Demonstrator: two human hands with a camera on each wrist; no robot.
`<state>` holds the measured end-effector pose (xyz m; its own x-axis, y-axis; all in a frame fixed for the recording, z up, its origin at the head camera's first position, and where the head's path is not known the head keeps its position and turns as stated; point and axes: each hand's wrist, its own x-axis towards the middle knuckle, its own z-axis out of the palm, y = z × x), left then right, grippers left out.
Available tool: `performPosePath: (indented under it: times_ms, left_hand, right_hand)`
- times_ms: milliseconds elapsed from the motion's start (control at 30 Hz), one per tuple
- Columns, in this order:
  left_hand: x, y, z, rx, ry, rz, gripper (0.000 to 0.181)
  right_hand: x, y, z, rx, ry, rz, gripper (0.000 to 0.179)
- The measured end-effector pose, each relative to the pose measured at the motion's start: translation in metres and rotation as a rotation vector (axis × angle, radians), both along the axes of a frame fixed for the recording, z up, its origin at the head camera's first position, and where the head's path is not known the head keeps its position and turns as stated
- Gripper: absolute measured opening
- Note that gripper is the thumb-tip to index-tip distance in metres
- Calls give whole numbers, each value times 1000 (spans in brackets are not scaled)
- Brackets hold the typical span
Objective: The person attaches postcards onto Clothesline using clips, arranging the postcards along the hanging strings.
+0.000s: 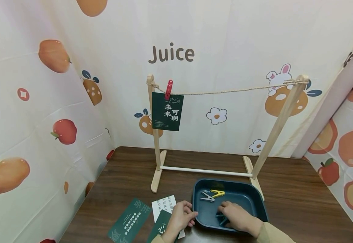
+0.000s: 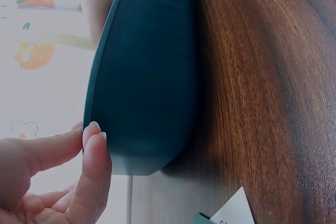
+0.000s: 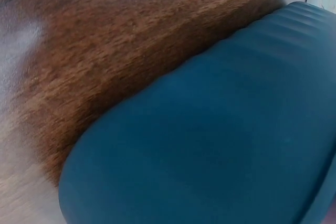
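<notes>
My left hand pinches the rim of a dark blue tray at its near left corner, thumb and fingertips on either side of the edge in the left wrist view. My right hand reaches down inside the tray with its fingers curled round a dark blue-green clothespin, partly hidden under them. Beside it in the tray lie a yellow clothespin and a grey clothespin. The right wrist view shows only the tray's outer wall over the table.
Behind the tray stands a wooden frame with a twine line. A red clothespin holds a green card on it. Left of the tray lie another green card, a white card and a partly covered green card.
</notes>
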<state>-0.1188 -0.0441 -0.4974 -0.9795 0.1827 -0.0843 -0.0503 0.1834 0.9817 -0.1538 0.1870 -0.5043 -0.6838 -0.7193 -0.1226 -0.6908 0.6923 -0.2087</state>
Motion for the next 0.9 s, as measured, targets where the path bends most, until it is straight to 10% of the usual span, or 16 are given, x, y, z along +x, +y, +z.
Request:
performPosePath:
  times_ms: [900]
  left_hand:
    - [1,0,2,-2,-21,10,19]
  right_hand:
    - [-3,-15,-3,29,17,-4,28]
